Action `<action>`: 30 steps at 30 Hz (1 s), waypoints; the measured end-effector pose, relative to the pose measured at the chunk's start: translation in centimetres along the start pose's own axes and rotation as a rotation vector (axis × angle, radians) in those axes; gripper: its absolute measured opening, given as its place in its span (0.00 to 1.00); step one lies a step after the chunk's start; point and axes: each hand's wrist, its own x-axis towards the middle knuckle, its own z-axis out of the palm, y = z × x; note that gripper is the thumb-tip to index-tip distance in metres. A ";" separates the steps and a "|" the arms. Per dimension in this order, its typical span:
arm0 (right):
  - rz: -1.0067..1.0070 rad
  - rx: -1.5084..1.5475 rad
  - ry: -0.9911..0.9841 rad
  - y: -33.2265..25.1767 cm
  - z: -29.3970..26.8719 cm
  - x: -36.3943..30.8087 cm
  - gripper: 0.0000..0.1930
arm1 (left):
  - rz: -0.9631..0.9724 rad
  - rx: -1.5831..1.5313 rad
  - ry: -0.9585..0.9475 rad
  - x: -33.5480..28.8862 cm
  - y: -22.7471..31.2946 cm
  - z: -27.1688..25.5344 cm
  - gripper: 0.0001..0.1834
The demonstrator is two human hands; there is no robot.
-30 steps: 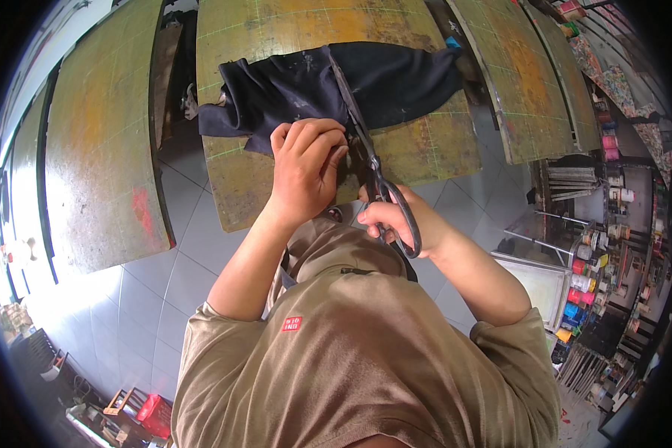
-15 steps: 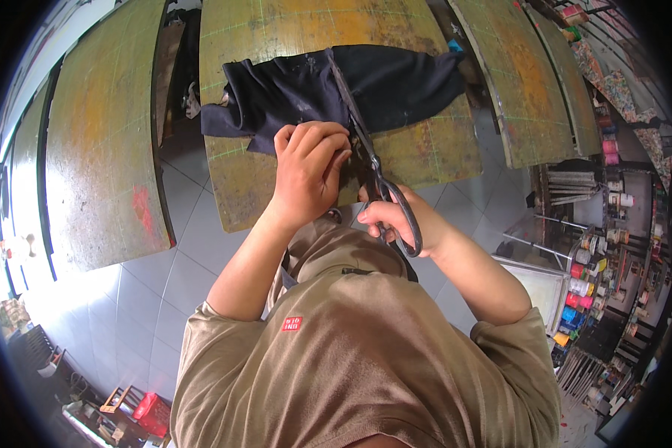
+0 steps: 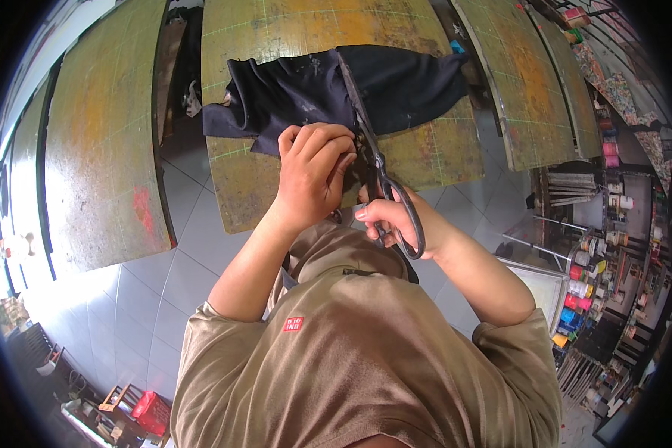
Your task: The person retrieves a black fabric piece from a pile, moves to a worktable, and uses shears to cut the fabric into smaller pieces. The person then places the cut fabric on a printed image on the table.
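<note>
A dark navy cloth [image 3: 291, 93] with pale specks lies rumpled across the worn greenish-yellow board [image 3: 418, 160] in front of me. Pinching the cloth's near edge, my left hand [image 3: 313, 168] has its fingers curled together. My right hand [image 3: 392, 220] grips the black handles of a large pair of scissors [image 3: 379, 158], thumb and fingers in the loops. The blades point away from me, one lying over the cloth along a line that parts it into a left and a right portion. The lower blade is mostly hidden near my left fingertips.
Similar worn boards stand to the left [image 3: 101, 142] and right [image 3: 523, 89], with gaps between. Pots of coloured paint [image 3: 575, 299] and a pale framed screen [image 3: 537, 291] fill the right side. A red basket [image 3: 151, 412] sits at lower left on the grey tiled floor [image 3: 138, 299].
Both hands, the scissors and the cloth have shifted slightly to the right. The grips look the same, and the blade still lies over the cloth.
</note>
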 end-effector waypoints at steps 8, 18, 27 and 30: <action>0.003 -0.037 0.002 -0.3 -0.1 -0.2 0.09 | 0.013 -0.005 0.008 -0.1 0.0 -0.1 0.09; 0.048 -0.085 -0.024 -1.7 -0.4 -0.5 0.07 | 0.029 -0.016 0.011 -0.2 0.1 -0.3 0.09; 0.061 -0.132 -0.007 -2.3 -0.4 -0.6 0.09 | 0.048 -0.024 0.020 0.0 0.2 -0.2 0.11; 0.065 -0.119 0.004 -2.7 -0.1 -0.7 0.12 | 0.042 -0.016 0.025 -0.1 0.2 -0.3 0.10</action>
